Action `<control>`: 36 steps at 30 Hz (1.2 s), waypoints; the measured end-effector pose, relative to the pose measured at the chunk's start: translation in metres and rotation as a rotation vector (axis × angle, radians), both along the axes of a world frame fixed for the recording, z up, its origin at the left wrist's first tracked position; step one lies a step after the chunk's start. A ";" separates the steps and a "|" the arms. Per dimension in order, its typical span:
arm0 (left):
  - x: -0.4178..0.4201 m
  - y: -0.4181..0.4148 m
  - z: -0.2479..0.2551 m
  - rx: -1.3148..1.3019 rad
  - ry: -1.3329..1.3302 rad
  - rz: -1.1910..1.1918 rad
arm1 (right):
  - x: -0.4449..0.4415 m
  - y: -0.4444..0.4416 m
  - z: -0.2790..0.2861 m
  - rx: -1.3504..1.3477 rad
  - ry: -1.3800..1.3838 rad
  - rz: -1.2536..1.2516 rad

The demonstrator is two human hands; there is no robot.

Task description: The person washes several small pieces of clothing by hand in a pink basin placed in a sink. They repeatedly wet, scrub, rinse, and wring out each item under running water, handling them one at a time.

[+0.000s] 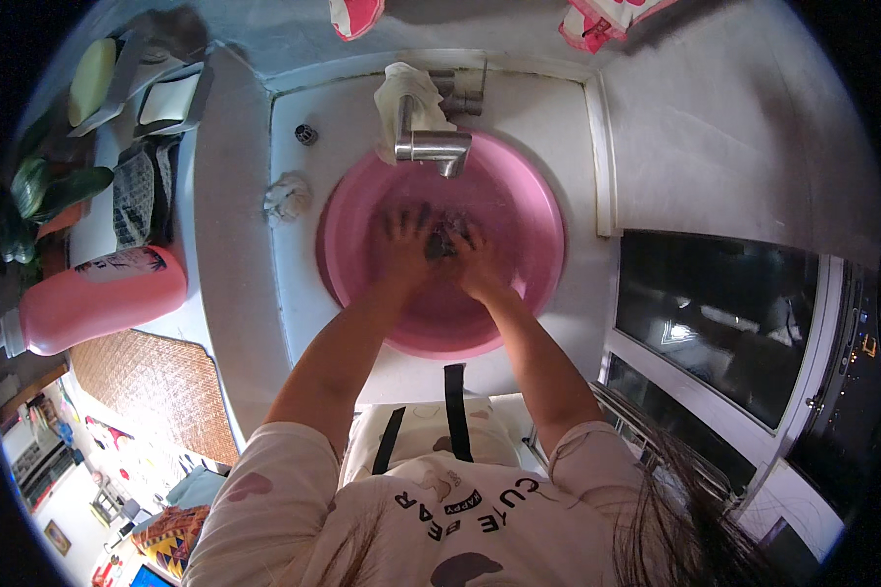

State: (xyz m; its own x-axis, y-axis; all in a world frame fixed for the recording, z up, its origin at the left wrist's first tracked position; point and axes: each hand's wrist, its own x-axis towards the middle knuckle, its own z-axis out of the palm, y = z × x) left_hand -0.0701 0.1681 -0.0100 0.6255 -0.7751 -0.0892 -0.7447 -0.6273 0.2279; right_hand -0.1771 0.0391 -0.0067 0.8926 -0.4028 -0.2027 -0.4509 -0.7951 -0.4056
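Observation:
A round pink plastic basin (538, 213) stands under a metal faucet (440, 149), and both my hands are down inside it. My left hand (410, 249) is on the basin's left side, palm down, its fingers spread towards the faucet. Close beside it on the right is my right hand (476, 260), its fingers angled towards the middle. A small dark thing (439, 246) shows between the two hands; what it is cannot be made out. Whether my right fingers grip it or only touch it is unclear. The inside of the basin is dim and looks wet.
A pale cloth (411, 92) hangs over the faucet. Left of the basin lie a crumpled white cloth (288, 197) and a small dark cap-like piece (306, 134). A ledge holds a pink bottle (106, 297), a dark folded cloth (136, 194) and soap dishes (169, 103). A window (712, 315) is at right.

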 end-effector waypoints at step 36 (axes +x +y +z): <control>0.004 -0.033 0.036 -0.083 0.379 0.337 | 0.015 -0.008 -0.033 0.398 -0.130 -0.561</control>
